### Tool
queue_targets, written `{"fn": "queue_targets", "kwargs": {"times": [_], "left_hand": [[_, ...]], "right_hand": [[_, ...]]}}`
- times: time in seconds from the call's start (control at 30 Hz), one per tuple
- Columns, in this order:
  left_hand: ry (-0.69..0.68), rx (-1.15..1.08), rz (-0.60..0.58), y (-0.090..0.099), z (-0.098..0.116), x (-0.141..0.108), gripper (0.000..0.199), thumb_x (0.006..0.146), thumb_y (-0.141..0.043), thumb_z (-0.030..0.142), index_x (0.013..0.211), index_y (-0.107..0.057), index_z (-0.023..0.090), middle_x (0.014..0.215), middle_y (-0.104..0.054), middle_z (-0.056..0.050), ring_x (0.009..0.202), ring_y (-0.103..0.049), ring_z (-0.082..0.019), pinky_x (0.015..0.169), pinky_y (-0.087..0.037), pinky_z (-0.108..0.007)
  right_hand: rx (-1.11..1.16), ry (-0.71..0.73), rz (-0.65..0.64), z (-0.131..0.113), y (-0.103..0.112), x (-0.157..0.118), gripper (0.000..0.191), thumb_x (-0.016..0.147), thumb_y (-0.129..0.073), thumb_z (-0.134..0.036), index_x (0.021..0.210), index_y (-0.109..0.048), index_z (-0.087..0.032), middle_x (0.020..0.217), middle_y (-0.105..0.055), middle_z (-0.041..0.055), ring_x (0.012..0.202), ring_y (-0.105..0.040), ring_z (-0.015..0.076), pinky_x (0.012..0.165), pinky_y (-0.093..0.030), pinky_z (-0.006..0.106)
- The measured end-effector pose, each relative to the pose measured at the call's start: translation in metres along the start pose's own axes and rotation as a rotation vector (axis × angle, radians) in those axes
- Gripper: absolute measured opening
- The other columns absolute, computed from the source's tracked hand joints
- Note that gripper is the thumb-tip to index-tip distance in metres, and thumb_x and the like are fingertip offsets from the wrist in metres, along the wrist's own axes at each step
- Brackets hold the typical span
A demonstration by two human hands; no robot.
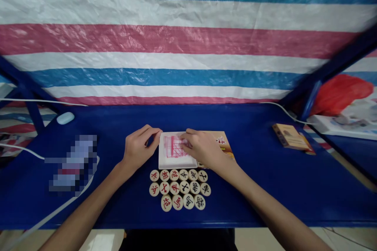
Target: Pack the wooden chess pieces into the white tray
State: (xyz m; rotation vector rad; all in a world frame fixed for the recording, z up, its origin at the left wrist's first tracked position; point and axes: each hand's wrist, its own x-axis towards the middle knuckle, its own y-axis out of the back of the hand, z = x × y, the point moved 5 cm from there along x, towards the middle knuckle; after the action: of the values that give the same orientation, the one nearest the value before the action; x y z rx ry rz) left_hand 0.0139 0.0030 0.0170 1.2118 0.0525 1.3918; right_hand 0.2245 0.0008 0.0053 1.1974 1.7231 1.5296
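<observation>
Striped tarp [176, 39] backs a blue counter [253, 172]; left hand [138, 149] pinches the white tray's [176, 162] left edge at center, right hand [203, 149] fingers press together on it, chess discs [179, 188] just nearer.

The round pale wooden game discs [179, 189] lying in three rows on the blue table are showing single red or black Chinese characters, too small to read reliably. The orange printed box lid [221, 141] is bearing red marks, illegible.
</observation>
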Motion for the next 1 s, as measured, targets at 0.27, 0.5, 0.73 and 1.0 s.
{"fn": "queue_targets", "kwargs": {"times": [0.27,0.5,0.73,1.0], "left_hand": [[0.054,-0.015,-0.045,-0.004,0.011,0.001,0.017,0.099,-0.059,0.027,0.109,-0.073,0.023,0.09,-0.068,0.001,0.061,-0.048,-0.008,0.064,-0.042,-0.023],[0.247,-0.279,-0.209,-0.008,0.007,0.002,0.024,0.096,-0.062,0.039,0.091,-0.072,0.019,0.091,-0.064,-0.001,0.058,-0.044,-0.007,0.053,-0.035,-0.023],[0.398,-0.597,-0.241,-0.015,0.007,-0.007,0.029,0.096,-0.063,0.043,0.083,-0.066,0.017,0.069,-0.054,0.001,0.062,-0.046,-0.01,0.057,-0.038,-0.023],[0.422,-0.572,-0.212,-0.011,0.007,-0.008,0.029,0.096,-0.061,0.043,0.084,-0.066,0.017,0.07,-0.054,0.001,0.062,-0.045,-0.01,0.056,-0.037,-0.023]], "right_hand": [[0.0,0.079,0.039,-0.006,0.009,-0.004,0.014,0.098,-0.053,-0.018,0.093,-0.066,-0.016,0.093,-0.065,0.0055,0.068,-0.053,0.0125,0.06,-0.029,0.03],[0.134,0.226,0.253,-0.015,0.045,-0.019,0.022,0.104,-0.048,-0.025,0.102,-0.068,-0.018,0.088,-0.061,0.0029,0.07,-0.054,0.0116,0.064,-0.04,0.026],[0.37,-0.002,0.391,0.004,0.049,-0.03,0.051,0.092,-0.068,-0.043,0.136,-0.058,-0.021,0.129,-0.058,0.0127,0.087,-0.061,0.0179,0.075,-0.052,0.033],[0.641,-0.058,0.228,0.003,0.03,-0.03,0.019,0.097,-0.062,-0.034,0.084,-0.062,-0.02,0.07,-0.054,-0.0026,0.063,-0.049,0.0116,0.06,-0.039,0.027]]}}
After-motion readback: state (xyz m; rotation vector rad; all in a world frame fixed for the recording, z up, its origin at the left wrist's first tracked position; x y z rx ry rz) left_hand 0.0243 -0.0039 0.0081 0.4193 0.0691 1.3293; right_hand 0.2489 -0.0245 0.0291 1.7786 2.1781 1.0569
